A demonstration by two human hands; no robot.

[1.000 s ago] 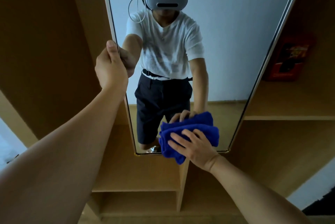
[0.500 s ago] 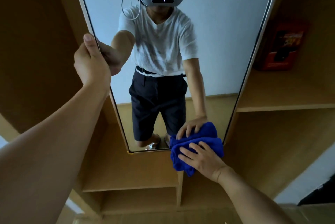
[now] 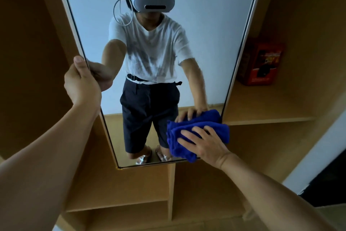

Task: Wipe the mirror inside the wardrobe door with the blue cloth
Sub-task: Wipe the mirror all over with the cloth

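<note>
A person's right hand [image 3: 204, 145] presses the bunched cloth [image 3: 198, 135] flat-fingered against the mirror [image 3: 206, 43] at its lower right corner, while the left hand [image 3: 81, 83] grips the mirror's left edge, thumb up. The cloth could slip off past the frame, or the door could swing if that grip eases. The 2 hands are well apart, the cloth directly under the right palm.

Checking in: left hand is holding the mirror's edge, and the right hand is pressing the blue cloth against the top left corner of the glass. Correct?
Not quite. The head view shows the right hand pressing the blue cloth against the bottom right corner of the mirror, not the top left. The rest holds: the left hand grips the mirror's left edge.
</note>
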